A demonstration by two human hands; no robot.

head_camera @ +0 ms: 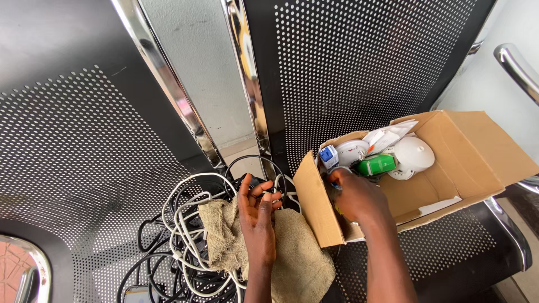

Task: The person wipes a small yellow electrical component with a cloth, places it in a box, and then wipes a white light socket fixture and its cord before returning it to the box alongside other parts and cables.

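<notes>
My left hand [257,216] rests on a beige burlap cloth [292,252] and grips a black cable end [255,182] from a tangle of black and white cables [179,235]. My right hand [356,196] reaches into an open cardboard box [477,151] on the right seat, its fingers curled inside the box by a blue-and-white item [328,156]. What the fingers hold is hidden. The box also holds a green object [377,164], a white round dome [414,152] and white paper wrappers [387,134].
Everything lies on black perforated metal bench seats [84,146] with chrome dividers [168,84]. A chrome armrest [519,67] rises at the far right. A dark phone-like device [137,294] lies under the cables at the bottom left.
</notes>
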